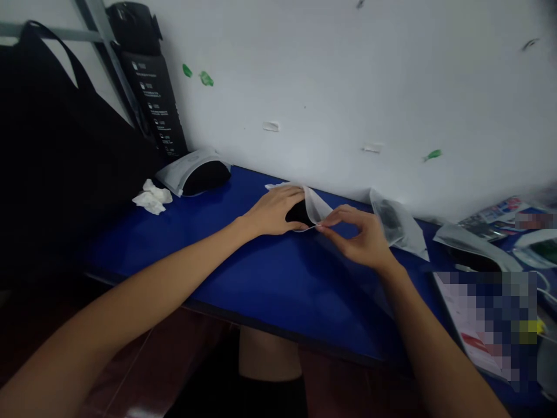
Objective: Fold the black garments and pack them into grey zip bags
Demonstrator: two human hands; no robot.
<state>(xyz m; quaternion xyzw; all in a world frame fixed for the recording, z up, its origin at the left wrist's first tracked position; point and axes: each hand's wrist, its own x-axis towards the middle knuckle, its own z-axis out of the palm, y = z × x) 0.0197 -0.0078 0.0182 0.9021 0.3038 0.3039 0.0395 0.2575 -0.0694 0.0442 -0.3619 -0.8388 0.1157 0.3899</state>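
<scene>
A frosted plastic pouch (319, 206) with something black (298, 213) inside lies on the blue table close to the wall. My left hand (278, 210) is closed over the pouch's left part, fingers on top and thumb along the near edge. From the right, my right hand (359, 235) pinches the pouch's near edge between thumb and forefinger. What the black content is cannot be made out, as my left hand covers part of it. Just right of my right hand stands another frosted pouch (398, 223) with a dark item in it.
At the back left, a similar pouch (191, 168) rests near crumpled tissue (152, 197). A large black bag (65, 145) and a tall black box (152, 98) flank it. More pouches (478, 247) and a pixelated flat item (474, 331) occupy the right. The table's front edge (278, 334) runs below my arms.
</scene>
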